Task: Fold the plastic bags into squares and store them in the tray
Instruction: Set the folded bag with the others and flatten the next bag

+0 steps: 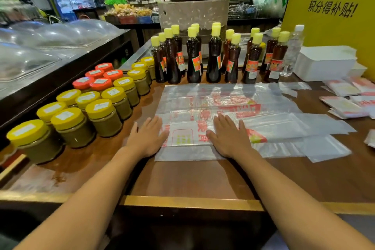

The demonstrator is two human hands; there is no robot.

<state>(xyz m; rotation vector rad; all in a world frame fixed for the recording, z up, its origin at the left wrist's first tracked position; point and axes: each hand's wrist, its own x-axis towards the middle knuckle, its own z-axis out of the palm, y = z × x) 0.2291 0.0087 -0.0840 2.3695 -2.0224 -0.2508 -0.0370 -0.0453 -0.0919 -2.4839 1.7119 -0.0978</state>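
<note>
Yellow-lidded jars [103, 116] and red-lidded jars [99, 79] stand in rows on the left of the wooden tabletop [182, 178]. Dark bottles [213, 57] with yellow caps line its far edge, beside a clear water bottle [293, 50].

Hands: left hand [147, 140] and right hand [229, 138] pressed flat on plastic bag [213, 105].
Tray [324, 65]: at 2 o'clock.
Jars [97, 103]: at 10 o'clock.

Your clear, red-printed plastic bag [205, 105] lies flat on the counter — near edge folded over — with folded squares [345, 105] stacked to its right.
</note>
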